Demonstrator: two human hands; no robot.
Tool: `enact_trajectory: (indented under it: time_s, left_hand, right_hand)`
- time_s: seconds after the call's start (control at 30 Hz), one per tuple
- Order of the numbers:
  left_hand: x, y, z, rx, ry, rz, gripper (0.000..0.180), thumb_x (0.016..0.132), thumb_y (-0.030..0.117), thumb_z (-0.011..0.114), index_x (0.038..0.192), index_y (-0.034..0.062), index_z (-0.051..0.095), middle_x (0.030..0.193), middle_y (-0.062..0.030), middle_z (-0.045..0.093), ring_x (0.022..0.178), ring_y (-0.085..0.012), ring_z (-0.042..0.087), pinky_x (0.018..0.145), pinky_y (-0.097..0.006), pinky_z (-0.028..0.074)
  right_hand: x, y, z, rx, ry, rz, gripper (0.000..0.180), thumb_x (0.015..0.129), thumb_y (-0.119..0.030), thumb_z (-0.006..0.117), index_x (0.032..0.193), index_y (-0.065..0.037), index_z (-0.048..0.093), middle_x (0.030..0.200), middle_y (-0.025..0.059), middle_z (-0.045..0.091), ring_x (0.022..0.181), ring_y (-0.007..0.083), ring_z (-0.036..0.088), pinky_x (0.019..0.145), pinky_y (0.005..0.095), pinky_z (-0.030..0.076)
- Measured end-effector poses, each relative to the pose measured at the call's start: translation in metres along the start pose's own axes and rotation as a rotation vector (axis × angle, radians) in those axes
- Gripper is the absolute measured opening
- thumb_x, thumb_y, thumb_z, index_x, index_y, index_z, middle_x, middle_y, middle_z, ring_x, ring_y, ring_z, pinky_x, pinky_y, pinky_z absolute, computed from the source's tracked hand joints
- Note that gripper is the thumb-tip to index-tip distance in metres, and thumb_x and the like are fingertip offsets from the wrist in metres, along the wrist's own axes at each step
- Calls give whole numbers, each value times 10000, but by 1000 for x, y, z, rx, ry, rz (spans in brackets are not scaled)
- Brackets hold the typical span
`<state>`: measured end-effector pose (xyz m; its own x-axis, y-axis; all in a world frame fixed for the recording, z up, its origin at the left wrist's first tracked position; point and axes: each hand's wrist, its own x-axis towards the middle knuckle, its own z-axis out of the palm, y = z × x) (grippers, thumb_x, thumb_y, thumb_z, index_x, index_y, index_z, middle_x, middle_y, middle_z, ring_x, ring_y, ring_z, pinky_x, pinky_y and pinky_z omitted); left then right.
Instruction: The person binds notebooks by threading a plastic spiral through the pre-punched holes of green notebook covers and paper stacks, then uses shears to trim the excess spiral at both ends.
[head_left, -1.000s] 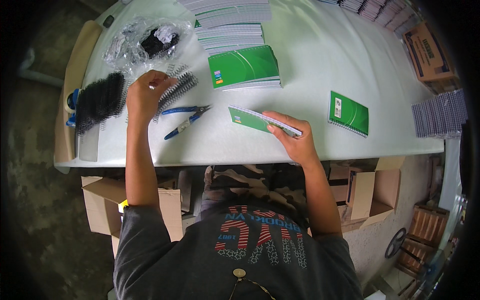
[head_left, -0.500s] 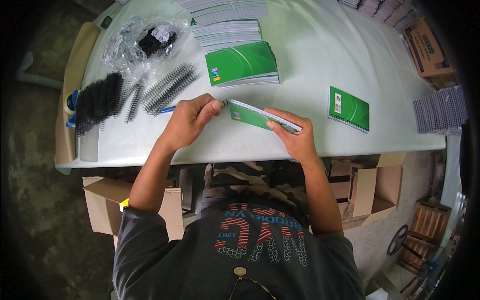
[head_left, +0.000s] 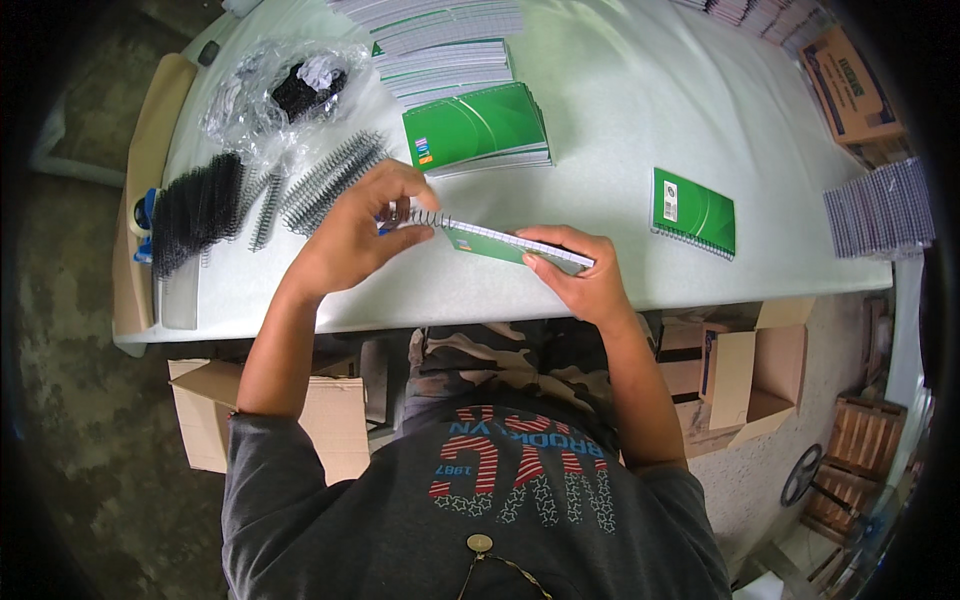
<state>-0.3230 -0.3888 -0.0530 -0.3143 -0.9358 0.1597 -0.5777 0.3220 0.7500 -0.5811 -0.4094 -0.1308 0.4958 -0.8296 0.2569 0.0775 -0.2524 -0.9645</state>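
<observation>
Left hand (head_left: 362, 232) pinched black spiral coil (head_left: 425, 216) at end of green notebook (head_left: 510, 246), fingers curled for threading. Right hand (head_left: 578, 275) clamped notebook's other end, steadying it edge-up near table (head_left: 620, 150) front edge.

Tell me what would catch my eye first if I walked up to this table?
Probably the two hands at the near edge: the left hand pinches a metal spiral coil at the end of a thin green notebook that the right hand steadies. Behind them sits a bright green stack of notebooks, with black spiral coils heaped at the left.
</observation>
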Motion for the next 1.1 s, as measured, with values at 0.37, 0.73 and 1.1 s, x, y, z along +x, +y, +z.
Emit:
enact_trajectory:
  time_s: [0.37,0.73,1.1]
  left_hand:
    - [-2,26,6,649,-32,233,285,738,167,722,983,85,601,904,-45,627,871,-235,594,831,-356,412]
    - [-9,34,18,943,-74,272,476,697,323,749,1070,84,576,1108,-80,593,1085,-260,526,951,-449,340]
    - [-47,-55,57,933,935,380,1080,806,769,273,1396,-123,129,1438,-376,102,1366,-483,-24,1050,-596,-93]
  right_hand:
    - [-6,-4,3,-89,-44,-33,300,832,18,603,1123,-45,640,995,122,686,784,151,633,722,242,483]
    - [-16,-4,20,-175,-6,-140,311,822,35,597,1123,-37,632,1037,138,670,882,238,666,763,282,508]
    - [-34,-2,58,-304,4,-348,455,707,73,623,1147,-37,610,1102,145,639,970,277,641,808,351,521]
